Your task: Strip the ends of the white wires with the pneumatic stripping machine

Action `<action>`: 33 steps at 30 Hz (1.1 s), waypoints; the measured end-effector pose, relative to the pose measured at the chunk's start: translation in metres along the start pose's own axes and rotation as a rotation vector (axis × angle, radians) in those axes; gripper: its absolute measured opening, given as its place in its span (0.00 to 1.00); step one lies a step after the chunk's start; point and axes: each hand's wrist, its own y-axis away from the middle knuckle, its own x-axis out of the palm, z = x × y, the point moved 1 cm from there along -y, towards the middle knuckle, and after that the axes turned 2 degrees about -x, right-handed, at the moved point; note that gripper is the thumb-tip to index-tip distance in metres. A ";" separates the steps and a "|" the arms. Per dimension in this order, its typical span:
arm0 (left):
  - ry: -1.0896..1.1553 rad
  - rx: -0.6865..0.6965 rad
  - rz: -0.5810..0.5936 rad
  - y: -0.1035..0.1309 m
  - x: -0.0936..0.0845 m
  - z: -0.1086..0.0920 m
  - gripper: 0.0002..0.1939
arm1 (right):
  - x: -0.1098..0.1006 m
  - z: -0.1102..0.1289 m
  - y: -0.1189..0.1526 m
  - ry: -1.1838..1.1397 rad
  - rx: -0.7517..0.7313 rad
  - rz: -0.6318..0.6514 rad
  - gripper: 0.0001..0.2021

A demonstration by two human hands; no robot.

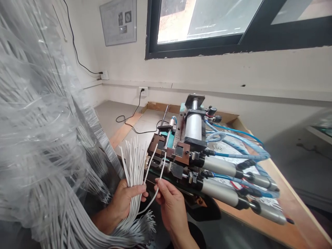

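A bundle of white cables [133, 162] stands fanned upward in my left hand [124, 199], whose thumb lies across the front of it. My right hand [169, 204] pinches a single white cable [162, 169] between thumb and fingers. That cable's tip points up at the jaws of a pneumatic wire stripping machine [178, 152], just beyond both hands. From the picture I cannot tell whether the tip touches the jaws. Below my hands hangs another sheaf of grey-white cable ends [145, 224].
Plastic-wrapped cables [41, 114] fill the left side. Metal air cylinders [220, 193] and blue air hoses [238, 155] reach out to the right over a wooden-edged bench [290, 211]. A black power cord [129, 119] runs to a wall socket [143, 91] behind.
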 end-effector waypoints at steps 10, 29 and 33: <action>0.049 -0.003 0.018 0.000 0.004 -0.001 0.06 | 0.009 0.011 -0.009 -0.088 0.133 -0.005 0.13; -0.001 -0.035 0.037 -0.001 0.006 0.004 0.07 | 0.006 0.001 -0.002 -0.019 0.051 -0.125 0.14; 0.019 -0.025 0.032 -0.001 0.008 0.001 0.06 | 0.007 0.002 -0.001 0.001 0.019 -0.111 0.12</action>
